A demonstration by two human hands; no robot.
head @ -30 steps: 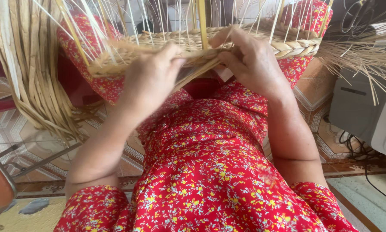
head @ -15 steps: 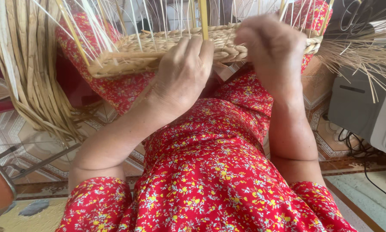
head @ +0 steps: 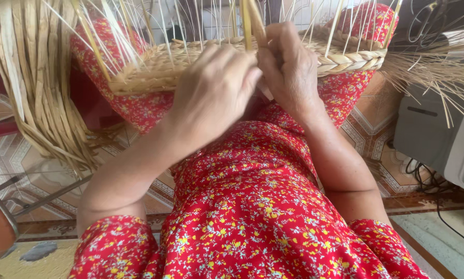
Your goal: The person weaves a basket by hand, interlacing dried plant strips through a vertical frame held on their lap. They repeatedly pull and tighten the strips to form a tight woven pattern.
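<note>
A half-woven straw basket (head: 154, 70) rests across my knees, with thin pale stakes (head: 164, 26) sticking up from its braided rim (head: 356, 59). My left hand (head: 211, 90) lies curled against the near side of the basket, fingers pressed on the weave. My right hand (head: 288, 67) is beside it, pinching a flat yellowish straw strand (head: 247, 23) that rises upright at the rim. Both hands touch at the middle of the basket. My lap is covered by a red flowered dress (head: 252, 206).
A thick bundle of long straw strips (head: 30, 88) hangs at the left. Loose thin fibres (head: 438, 67) fan out at the right over a grey box-shaped appliance (head: 428, 129) with black cables (head: 428, 181). Patterned floor tiles (head: 14, 165) lie below; a metal frame (head: 35, 196) stands at lower left.
The basket has turned and tipped on my knees. Both hands have drawn together at its middle; my right hand now pinches the upright strand at the rim.
</note>
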